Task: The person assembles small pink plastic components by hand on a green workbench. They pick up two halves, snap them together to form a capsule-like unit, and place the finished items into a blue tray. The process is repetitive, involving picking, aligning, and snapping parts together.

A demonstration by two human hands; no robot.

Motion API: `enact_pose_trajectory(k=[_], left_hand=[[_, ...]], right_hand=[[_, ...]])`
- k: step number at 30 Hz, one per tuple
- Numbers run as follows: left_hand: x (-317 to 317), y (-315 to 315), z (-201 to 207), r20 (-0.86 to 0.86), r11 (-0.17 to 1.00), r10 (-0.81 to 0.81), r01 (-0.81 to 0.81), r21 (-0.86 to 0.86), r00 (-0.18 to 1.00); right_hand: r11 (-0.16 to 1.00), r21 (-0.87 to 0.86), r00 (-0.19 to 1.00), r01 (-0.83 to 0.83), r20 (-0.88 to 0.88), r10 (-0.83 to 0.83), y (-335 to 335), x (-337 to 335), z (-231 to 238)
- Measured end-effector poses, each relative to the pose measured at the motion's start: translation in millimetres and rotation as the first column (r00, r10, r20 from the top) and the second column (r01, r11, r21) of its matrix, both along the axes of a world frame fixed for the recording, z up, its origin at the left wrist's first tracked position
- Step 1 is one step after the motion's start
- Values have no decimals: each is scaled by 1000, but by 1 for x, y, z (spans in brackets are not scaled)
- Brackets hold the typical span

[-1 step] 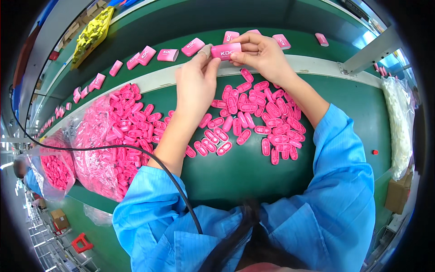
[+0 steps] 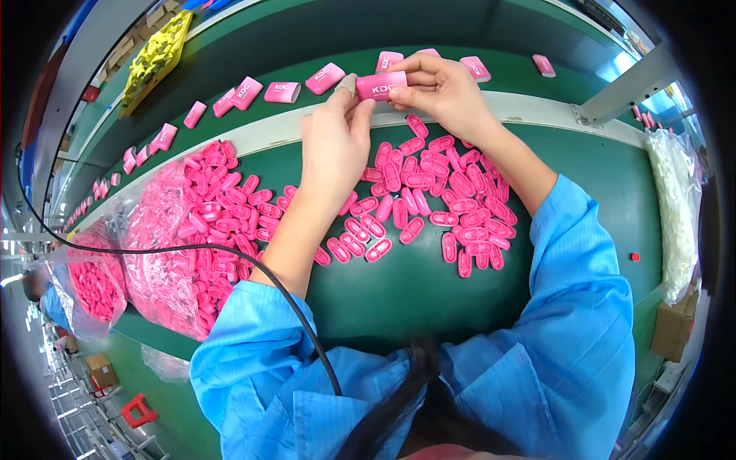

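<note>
Above the pale rail, I hold a pink, flat-sided housing (image 2: 381, 87) with white lettering level between both hands. My left hand (image 2: 337, 134) has thumb and index finger closed at its left end; a beige cover sits on one fingertip. My right hand (image 2: 445, 96) pinches the right end between thumb and fingers. Just below my hands lies a loose heap of small pink oval caps (image 2: 464, 184), many with their hollow side up. Left of my left forearm, more caps spill out of a clear plastic bag (image 2: 157, 238).
A row of similar housings (image 2: 246, 93) lies on the green belt (image 2: 345, 57) beyond the pale rail (image 2: 544, 111). A yellow tray (image 2: 184, 31) of yellow parts stands far left. A bag of whitish parts (image 2: 676, 215) is at right. A black cable (image 2: 153, 251) crosses my left arm.
My left hand has shifted very slightly to the right. The housings on the belt sit a touch further left. Both hands stay at the same housing.
</note>
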State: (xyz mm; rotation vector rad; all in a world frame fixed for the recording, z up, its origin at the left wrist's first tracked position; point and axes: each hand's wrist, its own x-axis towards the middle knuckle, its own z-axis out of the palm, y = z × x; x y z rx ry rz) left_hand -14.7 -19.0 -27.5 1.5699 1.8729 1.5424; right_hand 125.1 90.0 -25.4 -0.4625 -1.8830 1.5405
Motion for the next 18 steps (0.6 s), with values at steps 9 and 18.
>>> enact_pose_trajectory(k=[9, 18], left_hand=[[10, -3, 1, -126, 997, 73, -68, 45, 989], [16, -6, 1, -263, 996, 91, -81, 48, 960]], right_hand=[[999, -33, 1000, 22, -2, -22, -8, -6, -2], [976, 173, 991, 131, 13, -135, -15, -6, 1]])
